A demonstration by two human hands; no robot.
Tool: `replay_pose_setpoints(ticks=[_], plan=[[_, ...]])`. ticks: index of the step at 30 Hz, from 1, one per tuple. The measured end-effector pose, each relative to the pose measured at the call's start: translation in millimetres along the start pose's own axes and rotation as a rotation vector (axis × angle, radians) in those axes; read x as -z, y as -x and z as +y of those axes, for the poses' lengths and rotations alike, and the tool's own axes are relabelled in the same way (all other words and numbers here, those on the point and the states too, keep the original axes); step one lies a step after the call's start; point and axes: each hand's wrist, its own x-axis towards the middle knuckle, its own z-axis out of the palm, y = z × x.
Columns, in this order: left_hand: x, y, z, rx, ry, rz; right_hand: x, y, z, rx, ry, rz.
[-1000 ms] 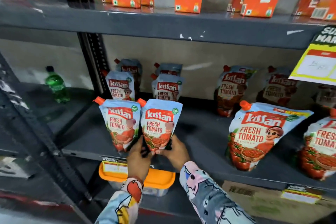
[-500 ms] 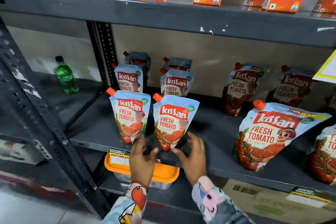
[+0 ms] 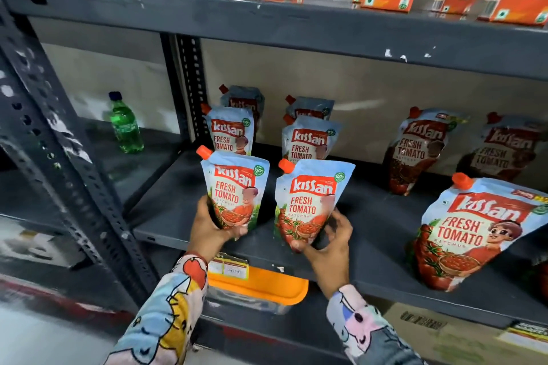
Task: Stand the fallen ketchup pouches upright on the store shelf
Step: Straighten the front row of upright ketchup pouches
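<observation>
Grey metal makes up the big shelf (image 3: 370, 216), and all the ketchup pouches stand or lean on it. On the right, the biggest pouch (image 3: 462, 234) leans back with its top tipped to the right, so it looks like it needs fixing next. Its far side is cut off by the edge of the picture, and I cannot tell what it leans on. Two dark pouches (image 3: 415, 151) near the back wall are in shadow and hard to read. At the front stand two small pouches. The left hand (image 3: 213, 228) wraps around the bottom of the left pouch (image 3: 234, 192). The right hand (image 3: 329, 234) pinches the bottom of the right pouch (image 3: 311, 201), thumb in front and fingers behind, and that pouch tilts a little. These pouches look soft and squishy, with smooth, shiny skin that could slip. They are probably heavy at the bottom, where the sauce sits. So I think it is best to hold them low and set the fat base flat. The orange caps (image 3: 204, 151) are stiff but too tiny to hold well.
</observation>
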Motion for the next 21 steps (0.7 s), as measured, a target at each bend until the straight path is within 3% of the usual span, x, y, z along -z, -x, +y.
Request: replay_pose_setpoints(ticks=[21], plan=[[39,-24,-14,-0.007,-0.001,0.003,0,-16,16,-0.238,0.189,-0.124]])
